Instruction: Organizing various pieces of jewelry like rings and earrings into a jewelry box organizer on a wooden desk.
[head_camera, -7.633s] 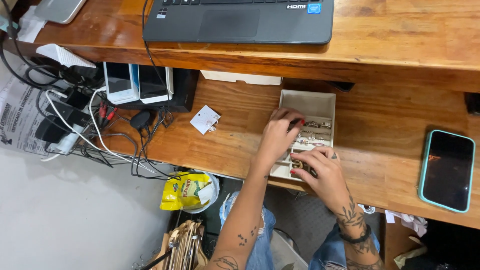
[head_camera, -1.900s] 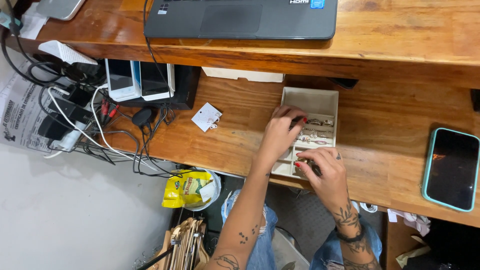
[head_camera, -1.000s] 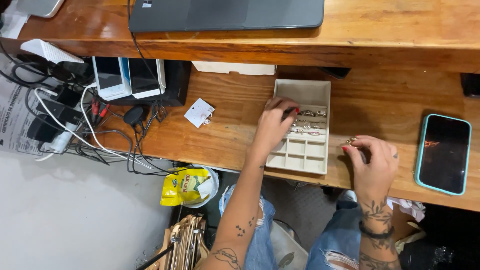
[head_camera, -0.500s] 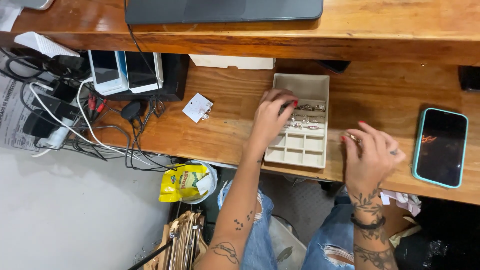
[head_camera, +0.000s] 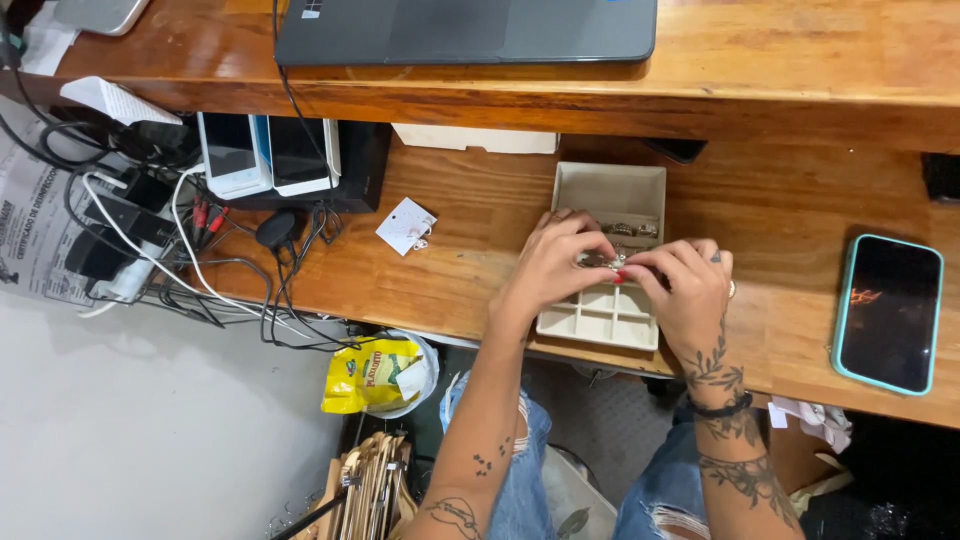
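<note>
Both hands, left hand (head_camera: 550, 268) and right hand (head_camera: 685, 290), pinched a small silver jewellery piece (head_camera: 605, 262) over the cream compartmented plastic tray (head_camera: 640, 190) near the wooden desk (head_camera: 480, 260) edge; a fumble could drop it off.

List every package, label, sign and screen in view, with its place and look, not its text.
Dark rectangular phone screen in a teal case: desk, far right.
Crumpled yellow snack bag: in a white bin under the desk.
Small white square card: desk, left of the beige compartment tray.
White printed sheet: floor, far left.
</note>
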